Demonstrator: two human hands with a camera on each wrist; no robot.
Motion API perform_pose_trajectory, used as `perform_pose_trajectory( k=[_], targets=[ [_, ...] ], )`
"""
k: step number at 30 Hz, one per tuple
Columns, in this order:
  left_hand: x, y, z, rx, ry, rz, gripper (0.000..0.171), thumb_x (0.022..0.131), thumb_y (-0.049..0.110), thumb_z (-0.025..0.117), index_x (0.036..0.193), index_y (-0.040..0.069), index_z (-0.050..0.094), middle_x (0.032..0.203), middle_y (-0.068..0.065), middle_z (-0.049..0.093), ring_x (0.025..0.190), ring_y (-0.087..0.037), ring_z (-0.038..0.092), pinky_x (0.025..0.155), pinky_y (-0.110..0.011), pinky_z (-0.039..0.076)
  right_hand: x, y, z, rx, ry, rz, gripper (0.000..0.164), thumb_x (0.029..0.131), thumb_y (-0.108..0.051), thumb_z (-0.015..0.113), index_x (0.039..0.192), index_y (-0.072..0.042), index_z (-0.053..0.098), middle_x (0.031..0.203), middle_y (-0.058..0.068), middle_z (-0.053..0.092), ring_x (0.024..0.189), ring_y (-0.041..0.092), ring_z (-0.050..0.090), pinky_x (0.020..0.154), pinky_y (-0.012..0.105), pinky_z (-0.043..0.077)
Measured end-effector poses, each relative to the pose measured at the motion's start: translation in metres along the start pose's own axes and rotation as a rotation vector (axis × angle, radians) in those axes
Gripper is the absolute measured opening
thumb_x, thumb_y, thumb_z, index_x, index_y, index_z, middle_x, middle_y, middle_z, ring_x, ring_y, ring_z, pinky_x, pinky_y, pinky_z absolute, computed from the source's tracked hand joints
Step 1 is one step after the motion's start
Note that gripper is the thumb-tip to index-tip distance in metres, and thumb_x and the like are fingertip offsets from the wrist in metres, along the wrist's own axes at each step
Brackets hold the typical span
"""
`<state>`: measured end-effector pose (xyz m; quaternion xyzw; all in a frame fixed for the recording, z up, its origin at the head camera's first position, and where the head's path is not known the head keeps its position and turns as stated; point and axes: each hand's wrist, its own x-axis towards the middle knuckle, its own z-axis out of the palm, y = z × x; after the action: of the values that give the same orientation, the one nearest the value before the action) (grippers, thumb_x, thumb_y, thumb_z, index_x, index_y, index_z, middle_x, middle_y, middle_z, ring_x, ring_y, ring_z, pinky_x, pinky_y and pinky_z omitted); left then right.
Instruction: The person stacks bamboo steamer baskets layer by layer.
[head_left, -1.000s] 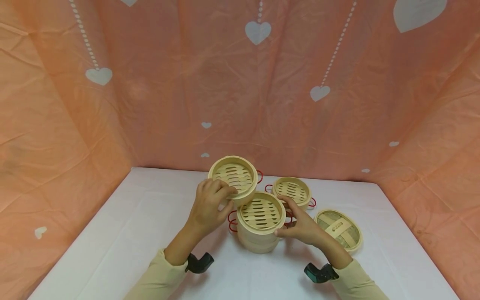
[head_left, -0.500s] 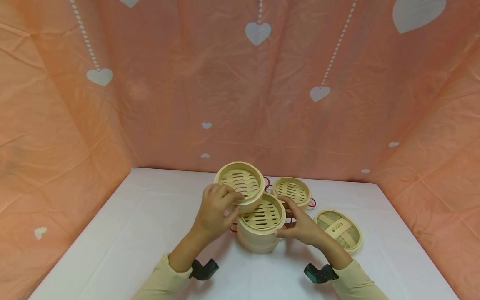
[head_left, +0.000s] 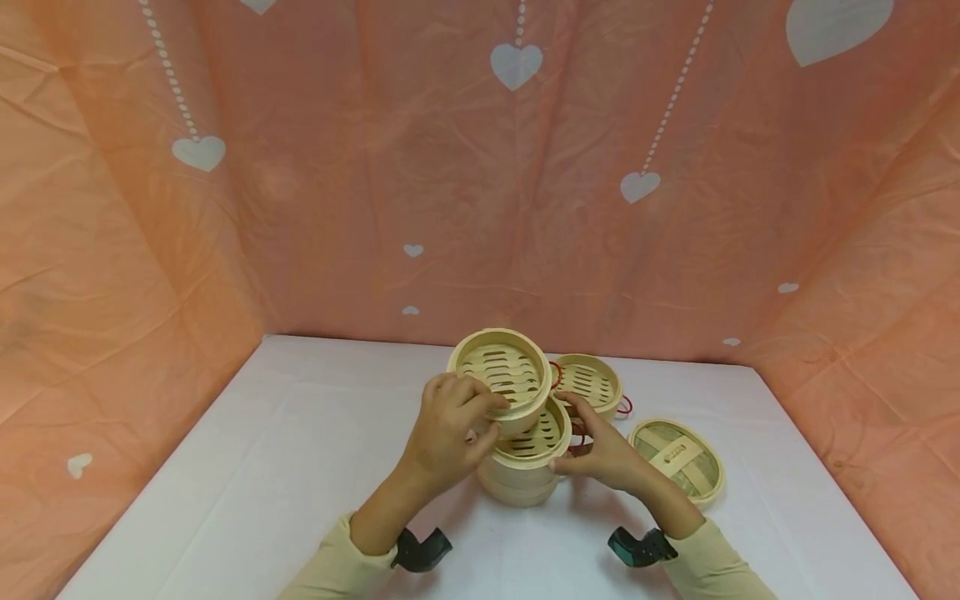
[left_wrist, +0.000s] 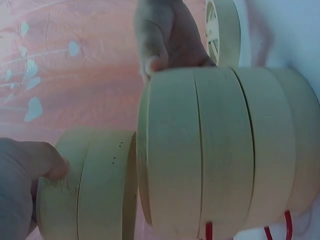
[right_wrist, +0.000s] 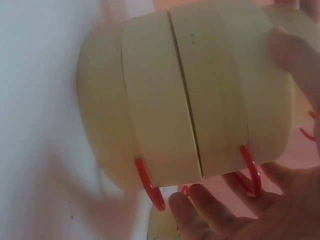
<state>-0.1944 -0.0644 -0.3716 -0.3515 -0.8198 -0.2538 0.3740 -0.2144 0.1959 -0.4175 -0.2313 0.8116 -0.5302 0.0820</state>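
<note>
My left hand (head_left: 457,433) pinches the near rim of a round bamboo steamer basket (head_left: 504,367) with a slatted floor and a red handle. That basket is held a little above a stack of bamboo steamer baskets (head_left: 519,483), overlapping its far left part in the head view. In the left wrist view a narrow gap shows between the held basket (left_wrist: 100,185) and the stack (left_wrist: 220,150). My right hand (head_left: 603,454) grips the stack's right side, thumb at the near side of the rim and fingers behind. Red handles (right_wrist: 149,185) stick out from the stack's side.
Behind the stack stands another steamer basket (head_left: 588,379), partly hidden by the held one. A bamboo steamer lid (head_left: 678,458) lies to the right, beyond my right wrist. The white table (head_left: 315,433) ends at a peach cloth backdrop (head_left: 337,208) with white hearts.
My left hand has carried the held basket rightward and slightly nearer, so it covers more of the stack and the rear basket. My right hand has stayed on the stack.
</note>
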Motion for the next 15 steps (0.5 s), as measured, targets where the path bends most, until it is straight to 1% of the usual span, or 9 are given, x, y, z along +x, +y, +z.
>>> perform_pose_trajectory(
  k=[3, 8, 11, 15],
  targets=[
    [0.001, 0.005, 0.001, -0.017, -0.004, -0.005, 0.020, 0.074, 0.015, 0.069, 0.094, 0.019, 0.069, 0.092, 0.005, 0.059, 0.093, -0.018, 0.054, 0.095, -0.045, 0.039, -0.001, 0.000, 0.000, -0.013, 0.014, 0.017, 0.090, 0.074, -0.018, 0.082, 0.146, -0.015, 0.028, 0.140, 0.024, 0.043, 0.119, 0.037, 0.052, 0.084, 0.032, 0.054],
    [0.002, 0.012, 0.003, -0.030, -0.007, -0.010, 0.020, 0.074, 0.015, 0.068, 0.093, 0.019, 0.069, 0.091, 0.005, 0.059, 0.091, -0.017, 0.054, 0.095, -0.044, 0.039, -0.002, -0.001, 0.001, -0.021, 0.037, 0.046, 0.094, 0.073, -0.020, 0.083, 0.148, -0.012, 0.027, 0.141, 0.023, 0.043, 0.123, 0.039, 0.050, 0.086, 0.034, 0.053],
    [0.002, 0.015, 0.003, -0.031, -0.012, -0.012, 0.020, 0.074, 0.016, 0.068, 0.093, 0.019, 0.069, 0.091, 0.005, 0.059, 0.092, -0.017, 0.054, 0.095, -0.044, 0.039, -0.001, -0.001, 0.002, -0.014, 0.040, 0.043, 0.095, 0.073, -0.019, 0.082, 0.149, -0.010, 0.026, 0.140, 0.024, 0.042, 0.123, 0.040, 0.049, 0.086, 0.034, 0.053],
    [0.002, 0.018, 0.004, -0.032, -0.018, -0.005, 0.020, 0.074, 0.015, 0.069, 0.093, 0.020, 0.069, 0.091, 0.006, 0.059, 0.092, -0.017, 0.054, 0.095, -0.044, 0.040, -0.001, -0.001, 0.002, -0.001, 0.037, 0.033, 0.091, 0.074, -0.019, 0.082, 0.146, -0.007, 0.028, 0.138, 0.024, 0.043, 0.124, 0.042, 0.049, 0.086, 0.031, 0.053]
  ],
)
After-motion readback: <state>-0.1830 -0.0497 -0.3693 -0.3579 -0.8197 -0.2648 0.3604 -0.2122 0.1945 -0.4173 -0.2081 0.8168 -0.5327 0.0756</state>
